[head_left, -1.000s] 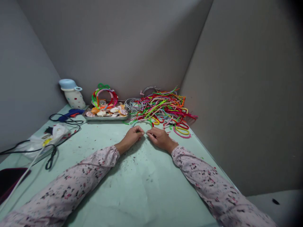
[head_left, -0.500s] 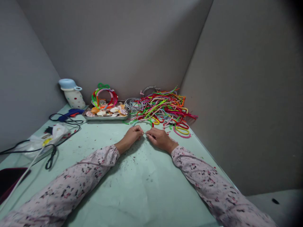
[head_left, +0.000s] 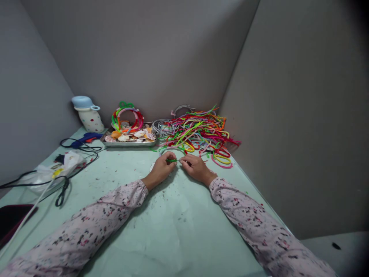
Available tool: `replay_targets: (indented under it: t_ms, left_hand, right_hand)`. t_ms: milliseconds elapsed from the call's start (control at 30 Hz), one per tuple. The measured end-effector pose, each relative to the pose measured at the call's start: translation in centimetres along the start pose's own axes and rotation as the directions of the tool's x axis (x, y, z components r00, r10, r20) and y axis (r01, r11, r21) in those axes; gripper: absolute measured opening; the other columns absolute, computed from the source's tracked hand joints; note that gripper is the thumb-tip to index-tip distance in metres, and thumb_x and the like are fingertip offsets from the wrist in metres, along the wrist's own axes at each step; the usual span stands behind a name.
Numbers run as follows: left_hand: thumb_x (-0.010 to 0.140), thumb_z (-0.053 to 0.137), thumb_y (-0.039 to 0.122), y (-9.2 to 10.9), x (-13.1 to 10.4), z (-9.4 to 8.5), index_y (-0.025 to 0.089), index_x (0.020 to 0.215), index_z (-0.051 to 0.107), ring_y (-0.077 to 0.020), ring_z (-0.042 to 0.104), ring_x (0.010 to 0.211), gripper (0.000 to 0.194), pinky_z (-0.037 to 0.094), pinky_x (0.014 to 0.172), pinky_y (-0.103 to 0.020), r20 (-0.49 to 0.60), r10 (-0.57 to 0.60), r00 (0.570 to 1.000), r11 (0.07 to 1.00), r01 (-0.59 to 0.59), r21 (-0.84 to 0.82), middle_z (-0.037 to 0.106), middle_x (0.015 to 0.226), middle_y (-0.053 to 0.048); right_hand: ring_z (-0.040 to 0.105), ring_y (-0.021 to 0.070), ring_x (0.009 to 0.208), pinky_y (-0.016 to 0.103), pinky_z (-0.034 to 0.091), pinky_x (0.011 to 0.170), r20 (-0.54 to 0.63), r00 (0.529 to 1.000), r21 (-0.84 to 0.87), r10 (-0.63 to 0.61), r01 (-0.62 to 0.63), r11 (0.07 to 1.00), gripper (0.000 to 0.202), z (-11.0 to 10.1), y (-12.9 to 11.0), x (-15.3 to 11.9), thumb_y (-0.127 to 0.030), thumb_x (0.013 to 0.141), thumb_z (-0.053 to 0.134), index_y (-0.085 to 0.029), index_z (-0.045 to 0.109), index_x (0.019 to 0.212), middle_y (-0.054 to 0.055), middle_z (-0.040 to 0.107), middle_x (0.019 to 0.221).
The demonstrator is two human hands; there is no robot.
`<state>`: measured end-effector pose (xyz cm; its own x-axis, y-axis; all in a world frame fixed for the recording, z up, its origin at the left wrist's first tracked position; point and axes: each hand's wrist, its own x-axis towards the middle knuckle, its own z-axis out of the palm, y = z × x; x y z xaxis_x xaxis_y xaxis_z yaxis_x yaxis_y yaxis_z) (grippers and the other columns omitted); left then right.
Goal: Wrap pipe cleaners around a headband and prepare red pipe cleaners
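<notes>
My left hand (head_left: 164,166) is pinched on a short green pipe cleaner (head_left: 172,160) that shows between its fingertips. Close beside it, my right hand (head_left: 195,167) pinches a thin greyish wire end (head_left: 179,160), which meets or nearly meets the green piece. Behind the fingers arches a hoop (head_left: 173,148) with pale, green and red stretches, partly hidden by both hands. Whether the hoop joins what I hold, I cannot tell.
A metal tray (head_left: 129,144) holds shells and finished-looking coloured rings (head_left: 117,119). Right of it lie grey wire coils (head_left: 161,127) and a heap of pipe cleaners (head_left: 201,129). A bottle (head_left: 89,117), blue glue gun (head_left: 83,140), black cable (head_left: 67,181) and plastic bag (head_left: 72,159) are left.
My left hand has turned and shifted slightly, and a green pipe cleaner now shows at its fingertips. My right hand stays almost where it was.
</notes>
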<state>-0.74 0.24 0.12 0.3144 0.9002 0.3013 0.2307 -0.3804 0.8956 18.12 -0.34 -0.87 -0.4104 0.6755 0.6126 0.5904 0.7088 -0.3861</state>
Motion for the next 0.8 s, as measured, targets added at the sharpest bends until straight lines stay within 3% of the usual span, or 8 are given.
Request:
replay_targets:
  t_ms: [333,800]
  left_hand:
    - [0.075,0.056,0.02,-0.17,0.02,0.05,0.018,0.087,0.057,-0.0139,0.056,0.077,0.012,0.044,0.071,-0.024,-0.041,0.04,0.998,0.995,-0.036,0.088,0.061,0.083,0.0]
    - [0.073,0.06,0.026,-0.04,-0.03,0.2,0.018,0.089,0.06,-0.0106,0.049,0.05,0.018,0.039,0.05,-0.022,-0.046,-0.113,0.993,0.993,0.111,-0.033,0.058,0.063,0.002]
  right_hand:
    - [0.06,0.0156,0.079,0.026,0.046,0.073,0.0,1.0,-0.002,-0.008,0.008,1.0,0.016,0.01,-0.01,0.02,-0.019,0.09,0.052,-0.017,0.067,0.094,0.005,0.066,0.085]
    - [0.06,0.0165,0.078,0.027,0.046,0.073,0.007,1.0,0.004,-0.001,0.001,1.0,0.016,0.09,0.16,-0.13,-0.021,0.09,0.052,-0.019,0.067,0.095,0.005,0.065,0.084]
